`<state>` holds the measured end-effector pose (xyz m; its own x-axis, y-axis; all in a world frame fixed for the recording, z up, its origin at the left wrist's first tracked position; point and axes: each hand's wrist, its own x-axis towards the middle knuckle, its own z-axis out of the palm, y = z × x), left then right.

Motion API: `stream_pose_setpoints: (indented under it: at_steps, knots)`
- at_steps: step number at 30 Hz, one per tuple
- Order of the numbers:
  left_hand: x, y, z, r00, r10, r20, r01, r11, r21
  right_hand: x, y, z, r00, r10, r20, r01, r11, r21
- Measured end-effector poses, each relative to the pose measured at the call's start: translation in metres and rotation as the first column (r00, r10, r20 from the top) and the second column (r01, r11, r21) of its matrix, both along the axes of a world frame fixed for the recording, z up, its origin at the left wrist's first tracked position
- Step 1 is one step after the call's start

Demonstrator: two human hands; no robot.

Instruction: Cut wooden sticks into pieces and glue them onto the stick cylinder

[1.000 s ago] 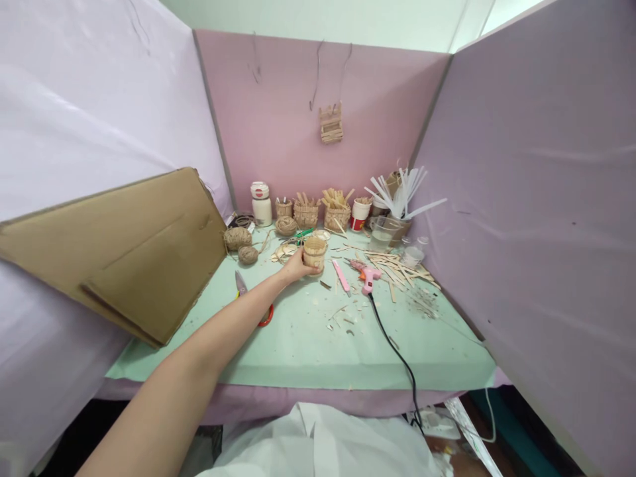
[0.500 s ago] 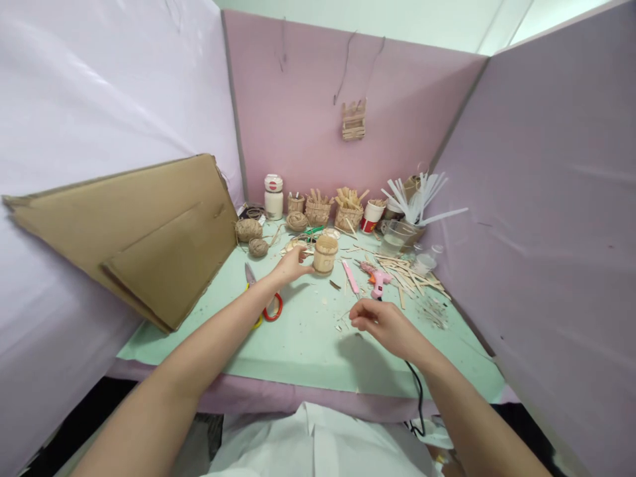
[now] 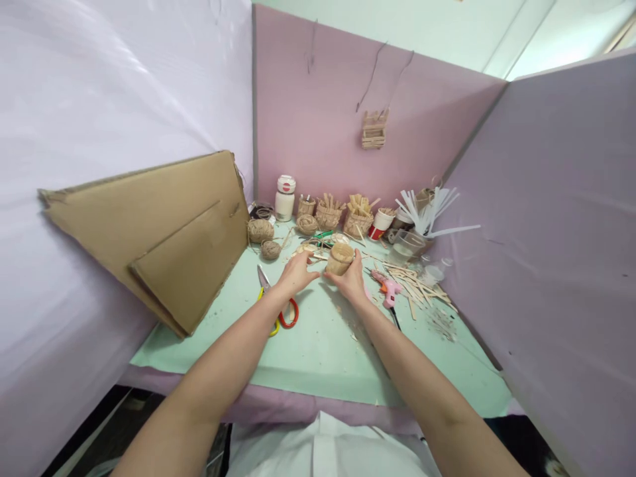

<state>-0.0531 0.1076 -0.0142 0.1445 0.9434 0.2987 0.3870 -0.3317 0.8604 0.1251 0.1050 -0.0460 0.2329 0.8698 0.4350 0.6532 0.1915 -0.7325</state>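
A small round cup made of wooden sticks [image 3: 340,258] stands on the green table top [image 3: 318,351], towards the back. My right hand [image 3: 352,281] is closed round its right side and base. Just left of the cup, my left hand [image 3: 297,273] lies low over the table, fingers stretched towards it and holding nothing. I cannot tell whether its fingertips touch the cup. A pink glue gun [image 3: 388,288] lies just right of my right hand. Scissors [image 3: 279,310] with red and yellow handles lie under my left wrist.
A large cardboard sheet [image 3: 163,225] leans on the left wall. Two twine balls [image 3: 261,230], a white jar [image 3: 285,197], stick-filled baskets [image 3: 328,214], a red-and-white cup [image 3: 382,221] and white strips [image 3: 428,209] line the back. Loose sticks [image 3: 417,281] litter the right side.
My right hand came into view, then reached forward and took hold of the stick cup. My left hand has let go of the cup and rests beside it. The camera view has shifted.
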Motion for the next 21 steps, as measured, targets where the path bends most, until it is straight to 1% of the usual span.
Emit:
stream_pose_setpoints:
  at_steps: [3,5,6,8,9,11,12,13,14,15,16,18,21]
  knots:
    - [0.002,-0.001,0.001,1.0,-0.008,0.018,0.008,1.0,0.023,-0.003,0.002,-0.003,0.998,-0.025,-0.06,0.025,1.0,0.002]
    - [0.002,-0.001,0.0,0.999,-0.016,0.052,0.015,1.0,0.019,-0.003,0.001,0.0,0.996,-0.026,-0.08,0.026,1.0,0.0]
    - [0.002,-0.001,0.0,0.998,-0.019,0.063,0.019,1.0,0.008,-0.003,0.0,0.003,0.995,-0.005,-0.098,0.005,1.0,0.001]
    - [0.002,-0.001,0.0,0.996,-0.038,0.084,0.041,0.999,-0.033,0.0,-0.003,0.012,0.977,0.103,-0.187,-0.107,0.994,-0.007]
    - [0.001,0.0,0.001,0.992,-0.067,0.106,0.074,0.995,-0.06,0.001,-0.006,0.018,0.948,0.184,-0.26,-0.197,0.98,-0.024]
    - [0.001,-0.001,0.002,0.964,-0.188,0.189,0.213,0.97,-0.12,0.006,-0.013,0.03,0.845,0.332,-0.419,-0.395,0.916,-0.071]
    - [0.001,-0.001,0.004,0.934,-0.262,0.242,0.301,0.943,-0.14,0.008,-0.017,0.037,0.792,0.377,-0.48,-0.475,0.875,-0.097]
    - [0.001,-0.002,0.005,0.898,-0.33,0.29,0.383,0.912,-0.148,0.01,-0.021,0.042,0.753,0.399,-0.523,-0.524,0.844,-0.111]
    - [0.002,-0.003,0.007,0.862,-0.388,0.326,0.451,0.88,-0.145,0.012,-0.025,0.047,0.727,0.41,-0.55,-0.553,0.825,-0.117]
    - [0.003,-0.005,0.009,0.833,-0.43,0.348,0.499,0.856,-0.136,0.013,-0.028,0.051,0.71,0.419,-0.566,-0.571,0.813,-0.114]
    - [0.004,-0.007,0.012,0.816,-0.455,0.357,0.523,0.844,-0.121,0.013,-0.031,0.054,0.7,0.426,-0.573,-0.578,0.809,-0.105]
    - [0.007,-0.011,0.016,0.809,-0.47,0.354,0.53,0.843,-0.091,0.011,-0.035,0.058,0.691,0.443,-0.571,-0.585,0.807,-0.082]
    - [0.008,-0.015,0.023,0.806,-0.461,0.372,0.525,0.847,-0.087,0.007,-0.038,0.063,0.723,0.448,-0.526,-0.553,0.831,-0.054]
